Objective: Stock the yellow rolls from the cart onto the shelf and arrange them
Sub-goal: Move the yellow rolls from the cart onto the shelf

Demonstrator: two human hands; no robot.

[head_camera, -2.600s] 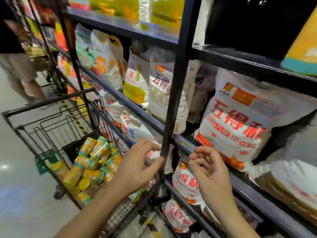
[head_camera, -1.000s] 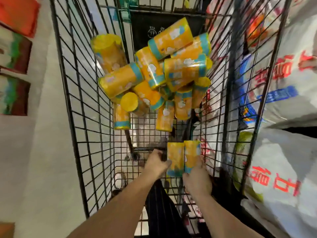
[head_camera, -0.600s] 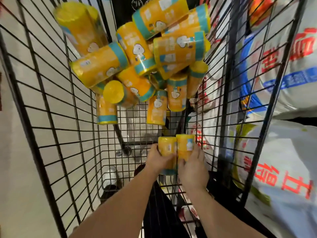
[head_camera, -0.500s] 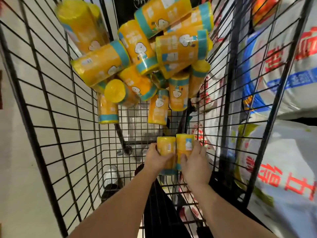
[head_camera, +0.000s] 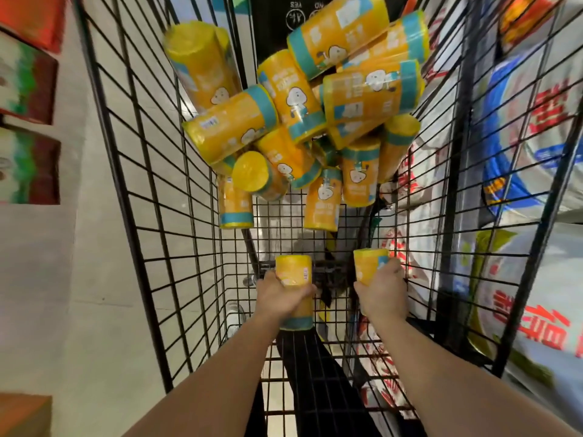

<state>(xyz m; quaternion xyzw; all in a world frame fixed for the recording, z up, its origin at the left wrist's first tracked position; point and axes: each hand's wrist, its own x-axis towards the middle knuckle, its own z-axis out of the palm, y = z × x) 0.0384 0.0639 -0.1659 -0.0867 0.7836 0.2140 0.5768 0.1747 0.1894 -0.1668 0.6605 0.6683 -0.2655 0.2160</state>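
Black wire fills the view: a shopping cart seen from above, its mesh walls climbing both sides of the frame and its grid bottom running down the middle. Pale, smooth floor shows through the wire on the left. Blurred red and green packages sit along the left edge. On the right, just behind the mesh, white sacks printed with big red characters lie stacked, one with a blue band.

Up in the upper middle is the heap of yellow rolls, each with teal bands and a little white cartoon figure. They are piled criss-cross against the far end of the cart, and a few at the bottom of the heap stand on end.

Now the hands, both in the lower centre, bare forearms reaching in from the bottom edge. The left hand has its fingers curled tight round the left-hand roll, thumb wrapped across the near side. That roll points away from the camera, with its teal end poking out below the palm. The right hand grips the right-hand roll the same way, with its fingers closed over the right side and only the yellow top showing above the knuckles. The two held rolls are apart, with bare wire between them, and both sit clear of the heap and lower in the frame.
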